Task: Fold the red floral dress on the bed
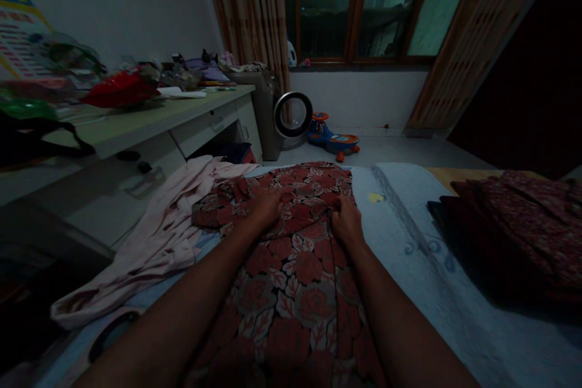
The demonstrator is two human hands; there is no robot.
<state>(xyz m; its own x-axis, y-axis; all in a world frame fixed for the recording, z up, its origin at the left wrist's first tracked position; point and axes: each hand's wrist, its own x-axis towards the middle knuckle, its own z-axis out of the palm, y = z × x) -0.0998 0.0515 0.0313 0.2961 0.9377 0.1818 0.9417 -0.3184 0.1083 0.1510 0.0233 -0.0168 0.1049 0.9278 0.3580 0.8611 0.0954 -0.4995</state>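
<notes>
A red and black rose-patterned garment (291,273) lies lengthwise on the bed, running from right in front of me to the far edge. What looks like a sleeve sticks out on its left side. My left hand (268,206) is closed on the cloth near the far end. On the garment's right edge, the fingers of my right hand (348,221) pinch the fabric. A crosswise fold runs between the two hands. Both forearms cover parts of the garment's sides.
A light blue bedsheet (386,254) lies underneath. To the left is a crumpled pale pink garment (154,254); to the right, a stack of dark folded clothes (522,230). Beyond stand a cluttered desk (182,115), a round bladeless-looking fan (293,115) and a blue-orange ride-on toy (331,138).
</notes>
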